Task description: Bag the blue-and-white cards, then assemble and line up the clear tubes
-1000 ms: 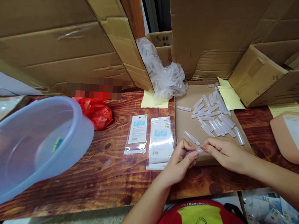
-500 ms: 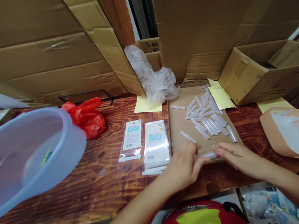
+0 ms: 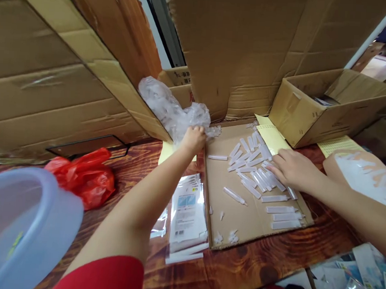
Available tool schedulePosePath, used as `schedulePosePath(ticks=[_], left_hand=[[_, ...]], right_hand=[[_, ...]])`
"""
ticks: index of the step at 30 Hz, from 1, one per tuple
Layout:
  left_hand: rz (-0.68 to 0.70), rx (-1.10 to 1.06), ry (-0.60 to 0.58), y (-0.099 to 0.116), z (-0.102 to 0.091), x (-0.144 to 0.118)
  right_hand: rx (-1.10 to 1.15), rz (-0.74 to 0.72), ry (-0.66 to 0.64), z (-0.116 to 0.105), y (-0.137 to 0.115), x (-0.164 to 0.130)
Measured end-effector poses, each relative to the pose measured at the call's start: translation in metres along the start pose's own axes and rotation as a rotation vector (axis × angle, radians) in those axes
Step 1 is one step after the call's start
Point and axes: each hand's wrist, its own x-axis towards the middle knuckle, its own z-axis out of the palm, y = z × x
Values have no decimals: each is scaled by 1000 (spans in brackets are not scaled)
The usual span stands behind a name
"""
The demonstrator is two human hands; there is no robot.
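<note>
Left hand far forward, right hand well apart!
Left arm stretched long, fingers curled; the right palm-down, fingers bent.

Below the left hand and right hand spreads a reddish, dark-grained wooden tabletop. Tall cardboard panels stand like walls beyond both hands, with a brown wooden board and a dark upright frame between them. Far beyond the right hand, the room opens out, blurred and brightly lit
</note>
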Motion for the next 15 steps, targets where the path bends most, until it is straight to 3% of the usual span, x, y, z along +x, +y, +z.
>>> schedulePosePath(ticks=[4, 9, 12, 15], left_hand=[[-187, 9, -37, -20, 20, -2], [-366, -72, -166, -31, 40, 6], [-407, -142, -214, -36, 39, 13], [-437, -220, -186, -39, 35, 16]], right_hand=[[126, -46, -125, 2, -6, 97], [223, -52, -150, 31, -44, 212], [253, 0, -134, 47, -70, 253], [261, 59, -102, 59, -86, 270]])
